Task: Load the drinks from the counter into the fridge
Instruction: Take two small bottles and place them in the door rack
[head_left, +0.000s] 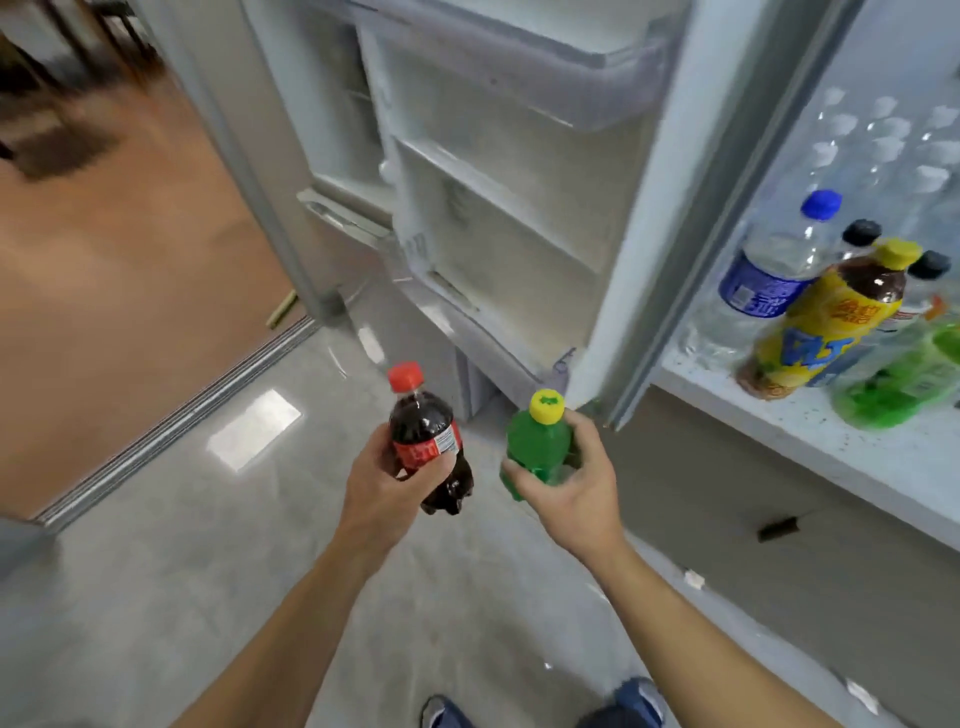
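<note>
Head view: bottles (431, 447) before open fridge door (519, 208)

We see a shiny clear plastic cola bottle with a red cap (428, 441) and a shiny green plastic bottle (537, 449). The white speckled stone tabletop (769, 415) looks smooth. The grey tile floor (208, 545) is glossy.

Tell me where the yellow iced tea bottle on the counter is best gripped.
Grip the yellow iced tea bottle around its labelled middle, coming from the front counter edge. It stands upright at the front of the group, with other bottles crowding its back and sides.
</note>
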